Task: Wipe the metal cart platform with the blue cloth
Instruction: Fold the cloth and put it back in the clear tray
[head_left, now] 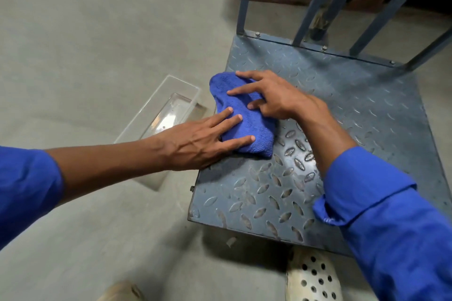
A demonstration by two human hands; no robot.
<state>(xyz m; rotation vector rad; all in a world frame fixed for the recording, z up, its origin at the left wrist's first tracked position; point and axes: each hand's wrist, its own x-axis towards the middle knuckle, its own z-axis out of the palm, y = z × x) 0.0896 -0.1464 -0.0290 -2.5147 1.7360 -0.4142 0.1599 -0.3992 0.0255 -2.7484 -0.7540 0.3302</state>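
A folded blue cloth (242, 115) lies on the left edge of the metal cart platform (354, 115), a grey diamond-tread plate. My left hand (200, 142) rests flat on the cloth's near end, fingers straight and spread. My right hand (271, 95) presses the cloth's far end with its fingers stretched out across it. Both forearms reach in from blue sleeves.
A clear plastic tray (159, 115) sits on the concrete floor just left of the platform. Grey upright bars of the cart handle (315, 0) rise at the platform's far edge. A perforated cream shoe (313, 278) stands at the near edge.
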